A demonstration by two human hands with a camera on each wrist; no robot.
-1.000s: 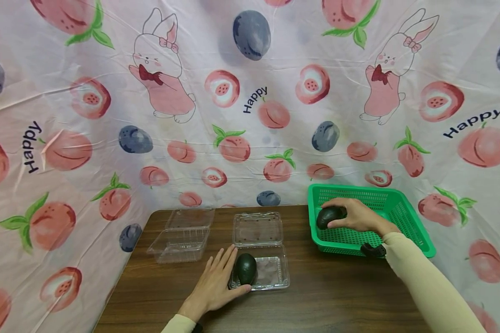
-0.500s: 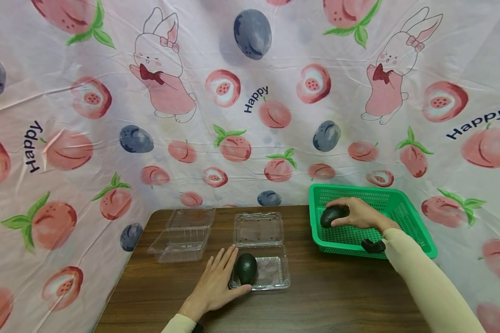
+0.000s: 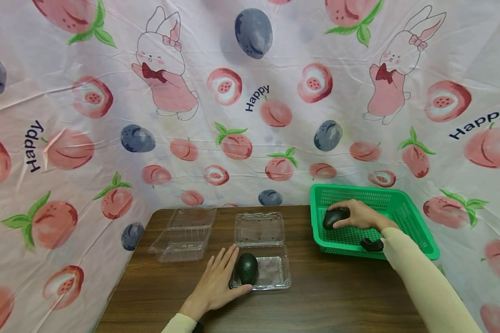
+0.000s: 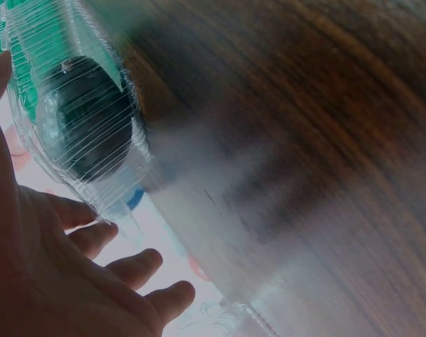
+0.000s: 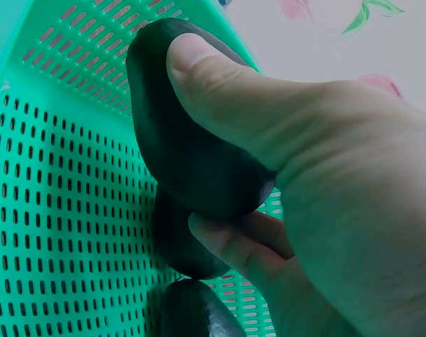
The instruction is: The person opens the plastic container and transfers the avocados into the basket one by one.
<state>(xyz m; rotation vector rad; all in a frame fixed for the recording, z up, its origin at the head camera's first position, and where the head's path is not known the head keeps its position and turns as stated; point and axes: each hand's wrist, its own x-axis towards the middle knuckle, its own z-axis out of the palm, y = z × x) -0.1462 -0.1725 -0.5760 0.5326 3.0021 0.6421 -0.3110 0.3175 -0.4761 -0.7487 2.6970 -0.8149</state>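
My right hand (image 3: 360, 216) grips a dark green avocado (image 3: 334, 219) at the left end of the green basket (image 3: 412, 217). In the right wrist view, the thumb lies along the top of this avocado (image 5: 188, 140) and fingers come from below. Close beneath it shows a second dark avocado (image 5: 181, 242), and a third one (image 5: 198, 312) at the lower edge. My left hand (image 3: 214, 284) rests straight-fingered against the left side of a clear plastic clamshell box (image 3: 278, 273). One avocado (image 3: 247, 269) lies in the left part of that box, seen through its ribbed wall in the left wrist view.
The box's clear lid (image 3: 258, 229) is folded back behind it. Further left on the wooden table (image 3: 312, 300) stands another open clear clamshell box (image 3: 182, 243). A fruit-and-rabbit printed cloth (image 3: 275, 69) hangs behind and at both sides.
My right hand has shifted slightly to the right within the basket, still holding the avocado. The left hand and the box beside it stay in place.
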